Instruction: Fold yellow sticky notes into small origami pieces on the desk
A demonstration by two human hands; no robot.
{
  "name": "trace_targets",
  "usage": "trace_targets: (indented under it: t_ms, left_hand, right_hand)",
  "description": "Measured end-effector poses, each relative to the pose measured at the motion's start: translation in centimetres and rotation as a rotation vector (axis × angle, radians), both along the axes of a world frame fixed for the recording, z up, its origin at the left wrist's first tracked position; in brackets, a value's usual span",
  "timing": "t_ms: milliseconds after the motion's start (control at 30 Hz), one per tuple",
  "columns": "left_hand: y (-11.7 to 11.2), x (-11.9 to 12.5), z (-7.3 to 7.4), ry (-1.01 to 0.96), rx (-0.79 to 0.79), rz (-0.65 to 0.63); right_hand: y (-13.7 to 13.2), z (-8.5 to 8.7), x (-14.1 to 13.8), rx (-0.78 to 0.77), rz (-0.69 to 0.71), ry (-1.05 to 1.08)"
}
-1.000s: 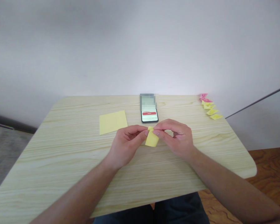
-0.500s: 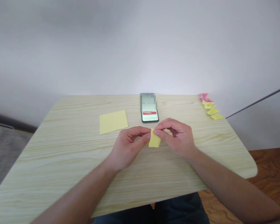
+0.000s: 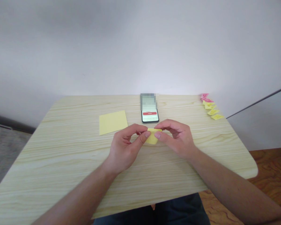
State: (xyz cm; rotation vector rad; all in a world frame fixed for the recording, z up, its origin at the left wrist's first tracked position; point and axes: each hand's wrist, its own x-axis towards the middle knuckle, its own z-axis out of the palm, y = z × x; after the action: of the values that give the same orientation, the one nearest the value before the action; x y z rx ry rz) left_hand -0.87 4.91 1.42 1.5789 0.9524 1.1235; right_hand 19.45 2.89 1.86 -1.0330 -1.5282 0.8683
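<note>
1. The left hand (image 3: 124,146) is almost closed. Its thumb and forefinger pinch the left edge of a small folded yellow paper (image 3: 152,138), and the other fingers are curled in toward the palm.
2. The right hand (image 3: 178,139) is almost closed too. Its thumb and forefinger pinch the right edge of the same paper, with the thumb on the near side.
3. The folded yellow paper is therefore exactly between the two hands, held by the fingertips of both, low over the counter (image 3: 61,162). I cannot tell whether its lower edge touches the counter.
4. A phone (image 3: 150,112) lies flat just beyond the hands. Its screen is lit and shows a red bar in the lower part; the upper part is blurred.
5. A flat square yellow sheet (image 3: 113,122) lies beyond the left hand and to its left, near it but apart from it and from the phone.
6. Well apart from the right hand, far to its right and beyond it, a short row of small folded paper pieces (image 3: 210,107) lies at the far corner of the counter. The farthest pieces are pink and the nearer ones are yellow.
7. The counter is of light wood with visible grain and stands against a pale wall (image 3: 140,47).
8. Under the forearms, past the near edge of the counter, dark trousers (image 3: 178,212) are visible. To the right of the right forearm there is a brown wooden floor (image 3: 271,168).
</note>
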Motion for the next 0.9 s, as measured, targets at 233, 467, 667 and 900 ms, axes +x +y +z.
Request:
trace_targets:
  t_ms: [233, 467, 667, 900]
  left_hand:
    - [-0.12, 0.06, 0.62, 0.076, 0.120, 0.033]
    - [-0.07, -0.26, 0.70, 0.123, 0.171, 0.064]
    - [-0.17, -0.18, 0.83, 0.133, 0.193, 0.076]
    - [-0.15, -0.14, 1.02, 0.137, 0.194, 0.086]
  right_hand:
    - [0.11, 0.22, -0.02, 0.034, 0.003, 0.005]
    - [0.36, 0.01, 0.15, 0.010, -0.002, 0.045]
    - [0.41, 0.05, 0.01, 0.062, -0.022, 0.060]
    - [0.49, -0.03, -0.07, 0.104, -0.016, 0.079]
